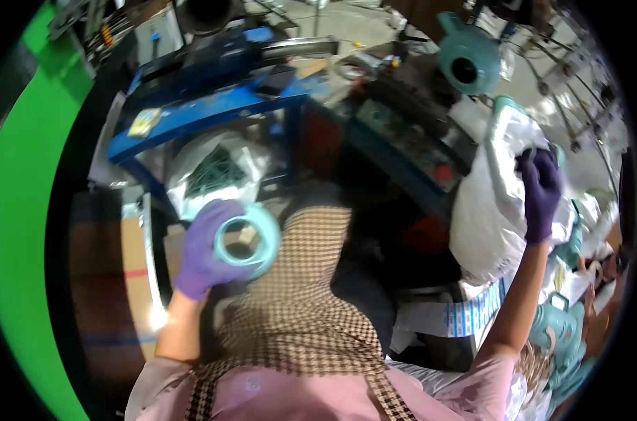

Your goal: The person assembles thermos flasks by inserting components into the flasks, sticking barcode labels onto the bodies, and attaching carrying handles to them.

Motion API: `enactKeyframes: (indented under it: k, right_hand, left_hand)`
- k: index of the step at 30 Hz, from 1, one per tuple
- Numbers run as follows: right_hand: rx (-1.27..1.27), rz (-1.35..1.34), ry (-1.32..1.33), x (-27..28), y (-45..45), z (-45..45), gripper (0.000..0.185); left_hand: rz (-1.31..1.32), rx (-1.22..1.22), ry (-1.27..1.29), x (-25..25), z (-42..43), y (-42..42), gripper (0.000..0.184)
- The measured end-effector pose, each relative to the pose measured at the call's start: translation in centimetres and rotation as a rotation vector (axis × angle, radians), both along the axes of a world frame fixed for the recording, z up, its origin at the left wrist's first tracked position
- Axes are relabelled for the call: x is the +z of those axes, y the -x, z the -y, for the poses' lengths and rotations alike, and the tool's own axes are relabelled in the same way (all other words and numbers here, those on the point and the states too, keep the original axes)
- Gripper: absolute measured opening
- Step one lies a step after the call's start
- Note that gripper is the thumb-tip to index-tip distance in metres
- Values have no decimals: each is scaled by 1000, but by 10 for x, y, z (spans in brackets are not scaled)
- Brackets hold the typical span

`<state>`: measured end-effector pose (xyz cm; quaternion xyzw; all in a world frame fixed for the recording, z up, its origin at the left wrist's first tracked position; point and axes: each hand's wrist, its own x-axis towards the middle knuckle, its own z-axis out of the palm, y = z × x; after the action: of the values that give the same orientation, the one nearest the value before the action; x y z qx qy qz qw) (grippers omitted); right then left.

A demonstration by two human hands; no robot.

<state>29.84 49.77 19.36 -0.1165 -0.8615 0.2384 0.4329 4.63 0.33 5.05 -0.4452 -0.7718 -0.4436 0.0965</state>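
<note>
My left hand [209, 249], in a purple glove, is closed round the side of a teal hollow plastic part [266, 242] with a round opening. It is held above my lap, over the checked apron [311, 281]. My right hand [543, 186], also gloved in purple, reaches out to the right at a white plastic bag [487, 224]. Its fingers are bent together at the bag's upper side, by something dark. What they hold is too blurred to make out. Teal plastic shows at the top of the bag.
A blue metal bench [192, 119] stands ahead on the left, with a bag of thin green pieces [216, 172] beneath it. A machine with a red button [442, 172] is in front. A teal spouted vessel [469, 59] stands far right; more teal vessels [557, 326] lie lower right. Cardboard [136, 259] is left.
</note>
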Motion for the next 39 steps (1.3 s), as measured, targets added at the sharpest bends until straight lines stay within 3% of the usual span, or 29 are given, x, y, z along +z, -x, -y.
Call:
enactKeyframes:
  k: [2, 3, 4, 6, 8, 10, 14, 18, 22, 25, 28, 31, 34, 35, 36, 37, 39]
  right_hand:
    - [96, -41, 334, -23, 18, 106, 5]
    - [271, 40, 136, -41, 23, 133, 7]
    - [284, 193, -31, -33, 38, 189, 15]
    - [785, 198, 96, -65, 69, 224, 32]
    - [839, 137, 221, -80, 96, 269, 29]
    - [868, 215, 133, -98, 113, 276, 30]
    - [690, 409, 107, -110, 118, 292, 18]
    - [562, 482, 74, -114, 114, 300, 22]
    - [611, 534, 60, -124, 107, 293, 28]
    - [726, 724, 50, -142, 96, 277, 27]
    - [786, 588, 181, -134, 71, 276, 25]
    - [751, 295, 303, -180, 44, 284, 27]
    - [509, 21, 333, -173, -9, 270, 31]
    - [391, 65, 376, -181, -41, 256, 35]
    - [280, 132, 404, -154, -69, 239, 35]
    - [-204, 28, 183, -188, -100, 243, 33]
    - [-590, -228, 540, -224, -157, 231, 55]
  left_hand:
    - [-12, -51, -27, 0, -9, 0, 73]
    - [0, -69, -9, 2, -13, -1, 74]
    - [-27, -83, 4, 3, -17, -1, 75]
    - [11, -136, 29, 9, -25, -1, 74]
    - [-35, -211, 12, 12, -33, 2, 74]
    - [-48, -318, -49, 18, -40, 2, 72]
    - [-101, -352, -34, 14, -46, 1, 69]
    - [-156, -352, -36, 18, -53, -5, 66]
    - [-178, -310, 6, 14, -54, -14, 63]
    - [-225, -295, 99, 10, -55, -26, 64]
    - [-374, -203, 278, 22, -68, -52, 68]
    - [-447, -284, 351, 15, -70, -60, 57]
    - [-565, -357, 362, 39, -64, -70, 48]
    - [-652, -372, 331, 32, -56, -72, 45]
    - [-693, -403, 318, 26, -45, -73, 38]
    - [-762, -487, 353, 23, -40, -79, 31]
    - [-965, -667, 469, 11, -38, -92, 23]
